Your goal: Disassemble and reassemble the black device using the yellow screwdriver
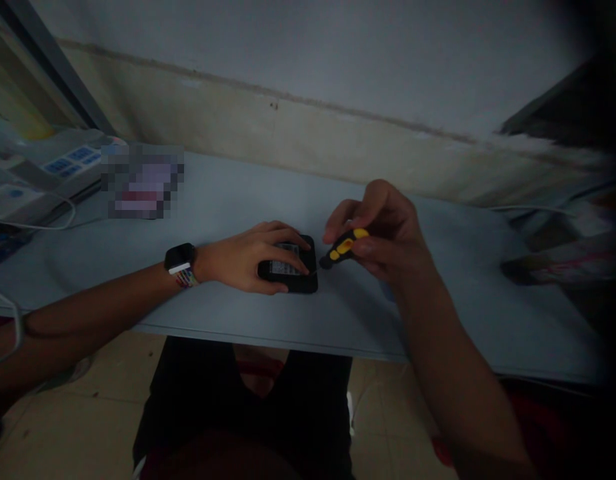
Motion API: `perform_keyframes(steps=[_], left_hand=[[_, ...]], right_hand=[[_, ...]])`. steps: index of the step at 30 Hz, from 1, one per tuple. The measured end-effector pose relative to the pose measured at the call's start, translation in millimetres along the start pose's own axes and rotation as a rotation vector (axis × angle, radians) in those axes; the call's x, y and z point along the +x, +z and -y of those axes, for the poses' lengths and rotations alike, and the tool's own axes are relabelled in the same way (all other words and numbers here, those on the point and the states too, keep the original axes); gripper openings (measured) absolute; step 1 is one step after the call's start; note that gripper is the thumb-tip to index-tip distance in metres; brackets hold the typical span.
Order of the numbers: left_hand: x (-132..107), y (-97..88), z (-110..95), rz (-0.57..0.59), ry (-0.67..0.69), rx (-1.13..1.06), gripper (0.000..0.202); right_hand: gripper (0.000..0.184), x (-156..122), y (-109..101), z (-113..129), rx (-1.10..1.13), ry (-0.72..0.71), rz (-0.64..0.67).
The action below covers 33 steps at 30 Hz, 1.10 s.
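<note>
My left hand [248, 257] rests over a flat black device [305, 281] with rounded corners and a pale printed label. The thumb lies along its near edge and the fingers reach across its top, holding it against the table. My right hand [391, 230] is closed around the yellow-and-black handle of a screwdriver [345, 247]. Its thin shaft points left to the right-hand edge of the device, close to my left fingertips. Whether the tip sits in a screw is too small and dark to tell.
The pale blue table [213, 193] runs along a wall [308, 127]. A phone-like object [145, 187], blurred out, lies at the back left, near boxes and a white cable [63, 213]. A dark-capped bottle-like object [548, 267] lies at the right.
</note>
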<state>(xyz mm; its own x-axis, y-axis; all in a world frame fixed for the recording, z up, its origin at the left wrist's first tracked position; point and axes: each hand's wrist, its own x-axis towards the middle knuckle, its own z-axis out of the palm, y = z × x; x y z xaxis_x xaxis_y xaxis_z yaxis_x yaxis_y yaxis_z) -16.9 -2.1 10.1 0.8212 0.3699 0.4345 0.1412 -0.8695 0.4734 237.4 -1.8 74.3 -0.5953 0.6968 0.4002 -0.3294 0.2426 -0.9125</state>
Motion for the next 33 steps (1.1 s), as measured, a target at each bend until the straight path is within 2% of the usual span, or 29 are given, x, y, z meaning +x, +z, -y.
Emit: perform_keyframes(steps=[3,6,11,16,22,29,33], left_hand=[[0.4,0.3,0.4,-0.003,0.006,-0.006,0.038],[0.8,0.2,0.2,-0.003,0.012,-0.003,0.037],[0.4,0.4,0.1,0.006,0.021,0.024,0.037],[0.0,0.7,0.5,-0.005,0.034,0.029,0.035],[-0.8,0.4,0.1,0.006,0.0,0.02,0.038],[-0.2,1.0,1.8,0.007,0.005,0.001,0.039],[0.3,1.0,1.7,0.002,-0.009,-0.019,0.04]], right_hand=[[0.032,-2.0,0.6,0.1,0.031,0.019,0.032],[0.02,-3.2,-0.3,0.0,0.088,0.039,0.073],[0.009,-1.4,-3.5,-2.1,0.078,-0.026,0.061],[0.009,0.2,-3.5,-6.2,0.069,-0.036,0.018],[0.003,2.2,-3.7,-8.8,0.079,-0.112,0.07],[0.017,2.5,-2.7,-8.8,0.076,-0.071,0.026],[0.021,-0.1,-0.6,-5.0,0.114,0.018,0.04]])
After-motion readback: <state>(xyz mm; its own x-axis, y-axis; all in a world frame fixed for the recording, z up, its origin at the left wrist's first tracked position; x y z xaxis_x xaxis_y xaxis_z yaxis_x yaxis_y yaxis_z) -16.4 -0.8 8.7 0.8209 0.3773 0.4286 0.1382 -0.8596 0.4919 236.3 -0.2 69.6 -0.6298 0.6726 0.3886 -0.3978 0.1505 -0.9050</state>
